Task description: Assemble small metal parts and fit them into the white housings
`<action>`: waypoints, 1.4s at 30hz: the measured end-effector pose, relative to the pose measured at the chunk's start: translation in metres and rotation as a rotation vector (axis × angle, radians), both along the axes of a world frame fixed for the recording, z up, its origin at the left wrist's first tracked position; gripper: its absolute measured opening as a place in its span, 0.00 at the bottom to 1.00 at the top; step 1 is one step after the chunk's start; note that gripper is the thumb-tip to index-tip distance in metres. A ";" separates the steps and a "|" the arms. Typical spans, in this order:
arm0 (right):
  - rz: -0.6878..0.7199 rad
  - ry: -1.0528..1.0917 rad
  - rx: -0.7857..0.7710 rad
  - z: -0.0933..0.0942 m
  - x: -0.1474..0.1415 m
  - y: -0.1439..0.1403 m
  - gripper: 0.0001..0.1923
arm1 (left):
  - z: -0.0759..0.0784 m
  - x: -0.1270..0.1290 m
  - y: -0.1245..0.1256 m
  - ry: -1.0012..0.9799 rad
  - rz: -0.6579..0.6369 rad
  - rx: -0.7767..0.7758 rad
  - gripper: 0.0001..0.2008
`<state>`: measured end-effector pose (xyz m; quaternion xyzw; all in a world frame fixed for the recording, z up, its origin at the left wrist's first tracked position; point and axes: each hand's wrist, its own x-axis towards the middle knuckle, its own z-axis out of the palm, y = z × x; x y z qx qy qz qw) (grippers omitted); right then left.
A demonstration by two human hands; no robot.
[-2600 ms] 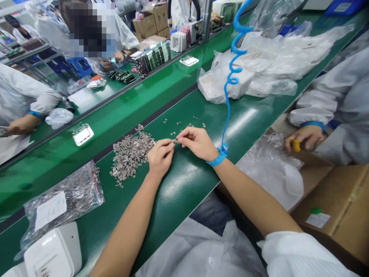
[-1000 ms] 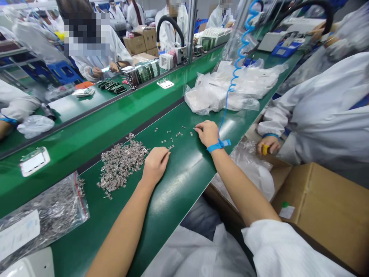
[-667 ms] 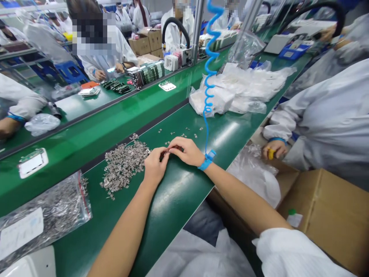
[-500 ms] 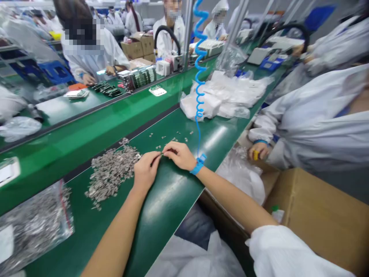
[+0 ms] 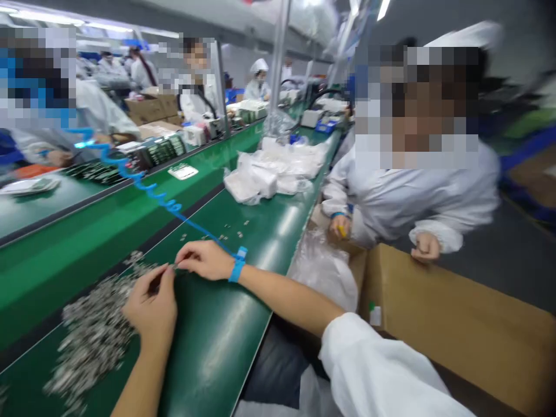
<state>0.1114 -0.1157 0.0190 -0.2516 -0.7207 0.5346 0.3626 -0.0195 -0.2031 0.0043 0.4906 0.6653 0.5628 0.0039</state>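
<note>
My left hand (image 5: 152, 304) and my right hand (image 5: 203, 260) meet fingertip to fingertip over the green bench (image 5: 230, 347), pinching one small metal part (image 5: 174, 266) between them. A blurred heap of the same small metal parts (image 5: 93, 336) lies just left of my left hand. A few separate parts (image 5: 226, 234) are scattered beyond my right hand. A blue wrist strap (image 5: 237, 267) sits on my right wrist, and its coiled blue cord (image 5: 130, 174) runs up to the left.
White plastic bags (image 5: 269, 174) are piled further along the bench. A person in a white coat (image 5: 412, 197) sits to my right, next to an open cardboard box (image 5: 456, 324) and crumpled clear plastic (image 5: 324, 272). Other workers and stacked parts (image 5: 160, 150) fill the far bench.
The view has swung up and to the right, bringing the neighbouring person into sight. My right hand reached out to the scattered parts, then came back to meet my left hand.
</note>
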 end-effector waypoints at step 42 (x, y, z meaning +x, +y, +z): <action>0.066 0.169 -0.136 0.000 0.031 -0.005 0.08 | 0.000 0.013 -0.008 -0.255 -0.265 0.052 0.07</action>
